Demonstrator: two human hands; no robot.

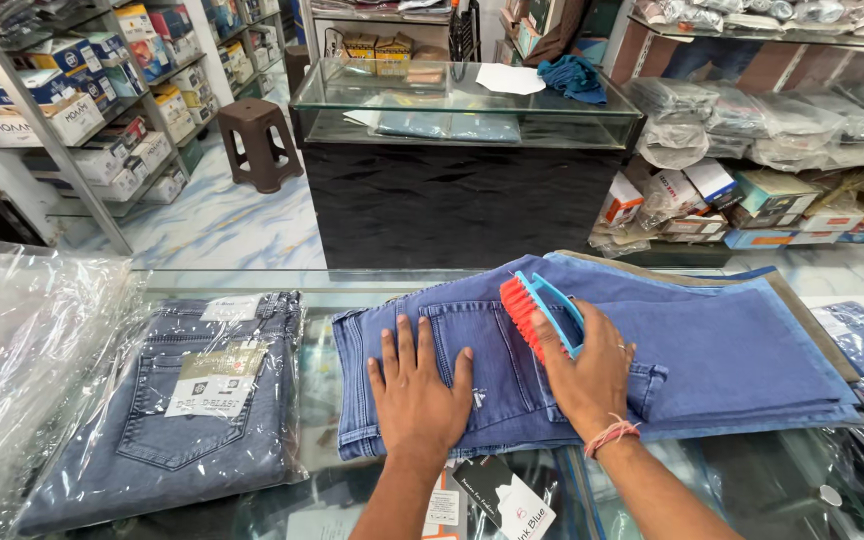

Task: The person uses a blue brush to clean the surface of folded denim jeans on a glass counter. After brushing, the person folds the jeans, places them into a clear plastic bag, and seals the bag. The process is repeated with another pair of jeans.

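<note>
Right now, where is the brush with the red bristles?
In the head view, the brush is right of centre, held in the right hand on the folded blue jeans, beside the flat left hand.

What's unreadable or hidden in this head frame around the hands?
- Blue jeans: the part under the left hand and right hand is covered.
- Brush: handle partly hidden by the right hand's fingers.
- Packaged jeans: lower end cut by the bottom edge.
- Plastic wrap: glare hides what lies behind it.
</note>
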